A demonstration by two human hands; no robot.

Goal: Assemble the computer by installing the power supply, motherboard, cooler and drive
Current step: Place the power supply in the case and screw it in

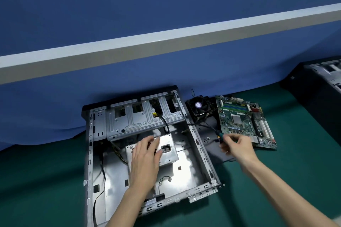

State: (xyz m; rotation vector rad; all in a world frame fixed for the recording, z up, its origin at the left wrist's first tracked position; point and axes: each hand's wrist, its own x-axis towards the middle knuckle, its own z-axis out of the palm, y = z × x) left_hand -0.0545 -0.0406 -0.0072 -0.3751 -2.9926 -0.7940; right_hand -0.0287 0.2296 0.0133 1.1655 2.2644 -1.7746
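In the head view, the step in hand looks like the first one, seating the power supply point(172, 157): the silver box lies loose in the middle of the open case point(201, 146), which lies flat on the green table point(55, 171), its socket face turned up and its cables trailing off to the left. It does not seem to sit against a case wall yet. The left hand point(145, 154) lies flat on top of it, its grip spread, fingers straight and pressing on the metal rather than curling round it. The right hand point(238, 145) hovers just outside the case's right wall, its grip pinching a screwdriver point(220, 135) by the handle between thumb and fingers. Beside it a few small screws point(208, 138) lie on a dark panel point(214, 150). The cooler point(199, 107) and the motherboard point(241, 119) wait outside the case, side by side near the blue back wall; no drive can be made out. The next move probably calls for sliding the supply to its mounting spot and holding it steady there, then picking up a screw and driving it.
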